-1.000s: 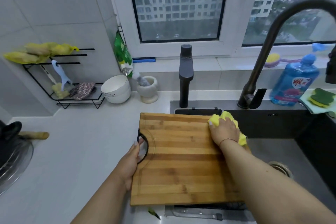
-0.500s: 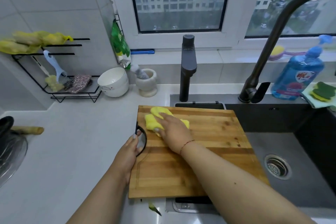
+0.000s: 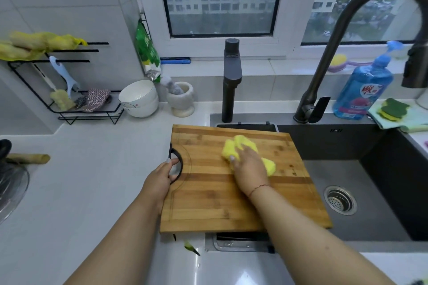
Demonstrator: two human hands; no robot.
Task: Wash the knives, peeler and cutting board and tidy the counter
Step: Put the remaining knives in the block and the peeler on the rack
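A wooden cutting board (image 3: 208,206) lies flat across the left part of the dark sink (image 3: 370,227), partly on the counter. My left hand (image 3: 162,178) grips the black handle ring at the board's left edge. My right hand (image 3: 250,169) presses a yellow cloth (image 3: 238,146) onto the upper middle of the board. A light blue peeler (image 3: 63,74) hangs on the black wire rack (image 3: 88,115) at the left wall. No knives are visible.
A tall black faucet (image 3: 324,71) and a black tap column (image 3: 231,81) stand behind the sink. White bowls (image 3: 139,99) and a mortar (image 3: 181,99) sit at the back. A blue soap bottle (image 3: 361,92) and a green-yellow sponge (image 3: 392,109) are at right. Green scraps (image 3: 191,247) lie near the front edge.
My right hand swept the yellow cloth from the board's far right corner to its left side, then back toward the middle. My left hand stayed on the handle.
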